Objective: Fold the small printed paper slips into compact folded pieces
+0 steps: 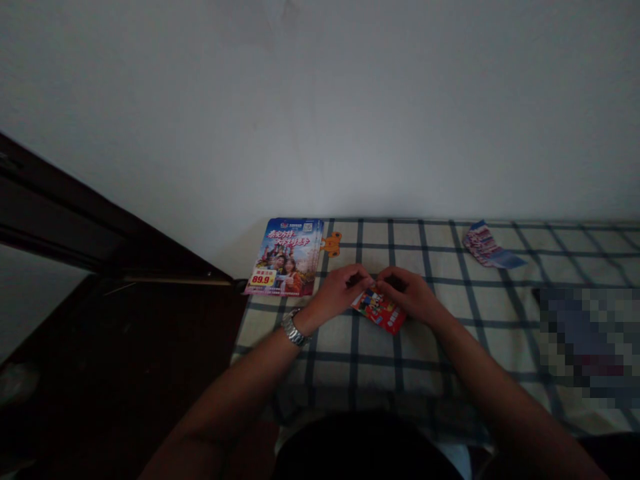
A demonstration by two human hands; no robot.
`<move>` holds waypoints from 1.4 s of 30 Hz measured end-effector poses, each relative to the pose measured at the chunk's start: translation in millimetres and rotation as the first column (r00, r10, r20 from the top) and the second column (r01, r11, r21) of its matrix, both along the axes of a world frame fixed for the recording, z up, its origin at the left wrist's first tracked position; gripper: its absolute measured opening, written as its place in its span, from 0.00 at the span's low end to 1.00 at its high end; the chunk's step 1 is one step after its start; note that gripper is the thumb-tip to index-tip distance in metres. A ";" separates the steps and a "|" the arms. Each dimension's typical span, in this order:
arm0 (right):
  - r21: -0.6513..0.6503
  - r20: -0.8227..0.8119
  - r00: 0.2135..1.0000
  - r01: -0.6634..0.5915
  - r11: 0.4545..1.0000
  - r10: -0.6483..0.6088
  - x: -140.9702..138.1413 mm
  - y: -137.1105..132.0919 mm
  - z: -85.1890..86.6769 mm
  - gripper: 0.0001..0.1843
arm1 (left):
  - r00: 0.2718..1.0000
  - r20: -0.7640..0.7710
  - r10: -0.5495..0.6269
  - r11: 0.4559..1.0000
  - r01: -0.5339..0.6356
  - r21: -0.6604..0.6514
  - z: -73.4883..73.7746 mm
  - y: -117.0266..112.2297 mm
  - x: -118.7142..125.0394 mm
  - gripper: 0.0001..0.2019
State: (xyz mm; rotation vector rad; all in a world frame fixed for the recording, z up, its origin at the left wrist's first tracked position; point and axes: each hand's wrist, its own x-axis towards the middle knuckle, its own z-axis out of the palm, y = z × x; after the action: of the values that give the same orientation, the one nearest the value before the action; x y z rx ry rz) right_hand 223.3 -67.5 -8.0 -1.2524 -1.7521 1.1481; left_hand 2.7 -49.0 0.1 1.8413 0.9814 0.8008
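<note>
The left hand [345,287] grasps the upper edge of a red leaflet [383,312] just below and right of the frame's centre, its visible length slanting from upper left to lower right, while the right hand [413,297], about equally near, pinches that edge too.

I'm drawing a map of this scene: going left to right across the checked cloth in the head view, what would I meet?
Flyer stack, left hand, red leaflet, right hand, folded leaflet, pixelated object.
</note>
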 end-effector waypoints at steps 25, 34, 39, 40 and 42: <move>0.511 0.144 0.962 0.127 0.850 -0.230 20.0 6.7 11.6 0.10 | 0.996 0.057 0.068 0.903 -0.086 0.422 11.6 2.2 -14.3 0.04; 0.488 0.277 0.955 -0.042 0.872 -0.109 29.9 19.3 -15.1 0.14 | 0.938 -0.323 -0.126 0.853 0.269 0.448 1.1 7.8 -15.3 0.06; 0.512 0.342 0.934 -0.092 0.854 -0.104 34.4 20.7 -22.9 0.18 | 0.889 -0.441 -0.127 0.814 0.348 0.466 -5.1 5.7 -11.7 0.11; 0.522 0.361 0.927 -0.106 0.846 -0.106 35.0 21.0 -23.4 0.18 | 0.885 -0.447 -0.131 0.809 0.356 0.468 -5.4 5.0 -11.5 0.12; 0.542 0.393 0.912 -0.127 0.831 -0.117 35.6 21.4 -23.3 0.18 | 0.887 -0.442 -0.137 0.803 0.361 0.475 -5.0 3.3 -11.7 0.13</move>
State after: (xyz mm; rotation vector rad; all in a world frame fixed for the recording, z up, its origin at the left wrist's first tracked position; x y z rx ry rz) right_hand 258.9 -46.1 -31.3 -1.1596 -2.1867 0.3060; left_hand -9.0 -45.7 -4.9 2.6508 0.7482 0.5906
